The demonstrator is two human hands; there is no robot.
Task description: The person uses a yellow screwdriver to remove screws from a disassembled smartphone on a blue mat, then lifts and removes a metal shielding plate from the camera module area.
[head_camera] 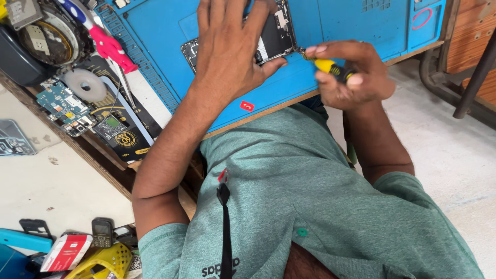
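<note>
Opened phone (276,36), a dark rectangular slab with its back removed and its inner boards and black battery exposed, is laid on the smooth blue rubber work mat (336,31) near the middle of the bench.

At the far left, a round black casing (49,39) with a coiled disc inside is seen, and beside it a pink-handled tool (109,47) lies slantwise. Below these a pale round tape roll (84,85) and a small blue-green circuit board (64,106) are set on a dark printed card (121,132). At the lower left a small keypad phone (102,232) and a yellow perforated plastic basket (106,261) are found.

The left hand (230,49) is spread flat, fingers splayed, and pressed down upon the phone so that much of it is covered. To its right, a slim screwdriver with a yellow and black handle (330,67) is pinched between the fingertips of the right hand (356,75), its metal tip brought to the phone's right edge. A small red tab (247,106) is stuck on the mat's near rim.
</note>
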